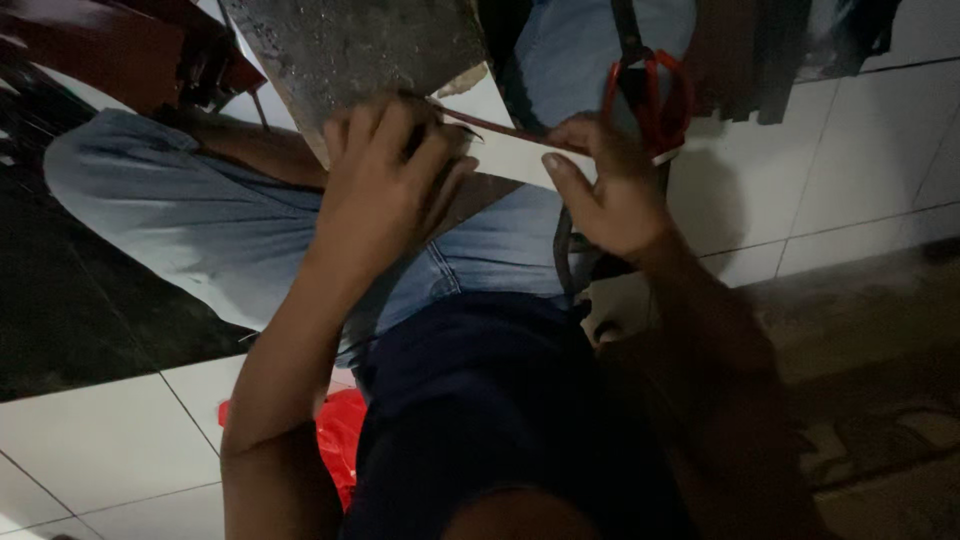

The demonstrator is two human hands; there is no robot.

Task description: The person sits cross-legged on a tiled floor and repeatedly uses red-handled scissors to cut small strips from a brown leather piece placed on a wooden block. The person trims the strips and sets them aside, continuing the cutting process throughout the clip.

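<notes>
Head view: left hand (385, 190) presses down, fingers closed over a thin brown strip (500, 130) lying across the jeans-clad lap (480, 250). Right hand (610, 190) pinches its far end, just beside red-handled scissors (650, 95). The strip looks light and limp, best held near both ends.

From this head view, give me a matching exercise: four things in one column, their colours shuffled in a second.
Things:
1. scissors handles
2. jeans
3. floor tiles
4. strip between left hand and right hand

Colours:
A. white
B. dark reddish brown
C. red
D. light blue

Pairs: 1-C, 2-D, 3-A, 4-B
</notes>
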